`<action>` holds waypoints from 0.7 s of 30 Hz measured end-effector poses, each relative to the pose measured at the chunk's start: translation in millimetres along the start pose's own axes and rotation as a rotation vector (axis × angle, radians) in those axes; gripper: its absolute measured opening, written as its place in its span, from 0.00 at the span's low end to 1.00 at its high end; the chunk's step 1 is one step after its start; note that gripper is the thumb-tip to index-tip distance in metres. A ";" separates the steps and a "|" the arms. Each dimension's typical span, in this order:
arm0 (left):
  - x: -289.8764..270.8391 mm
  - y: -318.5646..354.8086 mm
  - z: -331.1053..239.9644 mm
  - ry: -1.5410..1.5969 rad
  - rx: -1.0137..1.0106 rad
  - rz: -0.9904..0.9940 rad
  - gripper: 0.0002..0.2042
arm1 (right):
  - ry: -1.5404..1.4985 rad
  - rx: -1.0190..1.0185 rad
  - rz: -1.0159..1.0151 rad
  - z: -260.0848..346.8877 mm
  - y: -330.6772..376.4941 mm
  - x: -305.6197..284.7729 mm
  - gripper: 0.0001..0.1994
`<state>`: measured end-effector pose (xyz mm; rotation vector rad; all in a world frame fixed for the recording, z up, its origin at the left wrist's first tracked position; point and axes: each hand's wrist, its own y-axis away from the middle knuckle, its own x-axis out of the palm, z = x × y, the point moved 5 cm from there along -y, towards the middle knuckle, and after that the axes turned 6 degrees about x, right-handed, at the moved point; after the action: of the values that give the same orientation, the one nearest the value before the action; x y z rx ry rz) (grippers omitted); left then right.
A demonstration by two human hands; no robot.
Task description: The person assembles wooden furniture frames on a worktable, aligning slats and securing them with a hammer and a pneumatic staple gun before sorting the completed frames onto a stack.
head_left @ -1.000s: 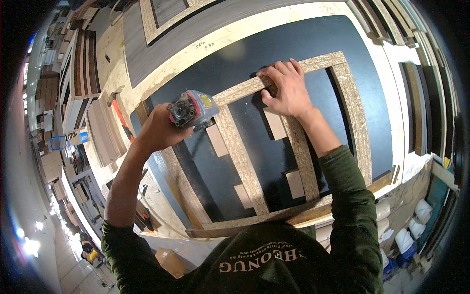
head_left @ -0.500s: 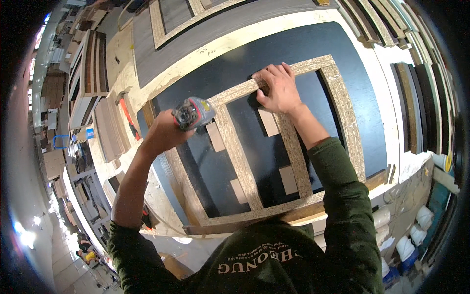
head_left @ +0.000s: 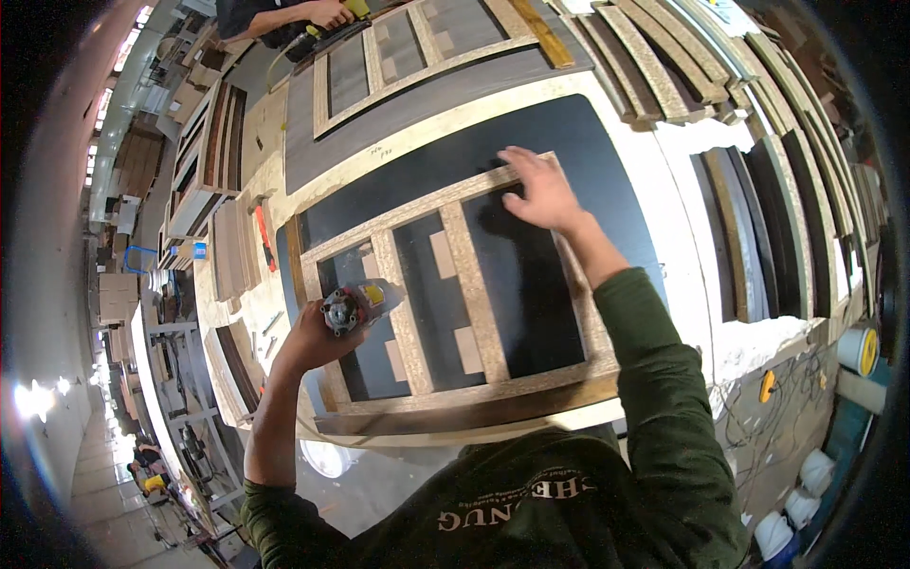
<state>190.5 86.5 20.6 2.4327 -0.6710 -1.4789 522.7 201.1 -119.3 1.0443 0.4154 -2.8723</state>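
Note:
My left hand (head_left: 305, 339) grips a grey and red nail gun (head_left: 356, 307) above the left part of a chipboard frame (head_left: 474, 284). The frame lies on a large black panel (head_left: 427, 175), and crosspieces divide it into sections. Small pale blocks (head_left: 443, 255) sit against the inner crosspieces. Nothing is held in my right hand (head_left: 544, 193), whose fingers are spread over the far right corner of the frame. Whether its fingertips touch the wood I cannot tell.
Beyond the panel, another person's hand (head_left: 330, 13) holds a yellow-green tool beside a second frame (head_left: 427, 71). Stacked boards (head_left: 654, 57) lie at the far right. An orange-handled tool (head_left: 263, 237) rests on the left. White buckets (head_left: 817, 470) stand at the lower right.
My right hand has let go of the far rail and opened toward the right corner. The nail gun has moved down and left, off the far rail. The view has shifted, revealing another person.

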 end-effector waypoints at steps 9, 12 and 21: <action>13.8 -39.9 -82.2 0.016 0.305 -0.224 0.13 | 0.218 0.272 0.108 -73.1 31.2 -41.4 0.46; 8.1 -57.9 -80.4 -0.012 0.234 -0.221 0.14 | 0.213 0.250 0.099 -63.2 22.6 -32.9 0.45; 1.8 -142.8 -58.8 -0.094 -0.089 -0.127 0.17 | 0.267 0.204 -0.043 -61.6 15.0 -39.6 0.40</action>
<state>281.3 207.3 -11.3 2.3903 -0.4641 -1.6429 593.7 201.8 -142.8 1.4785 0.1592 -2.8670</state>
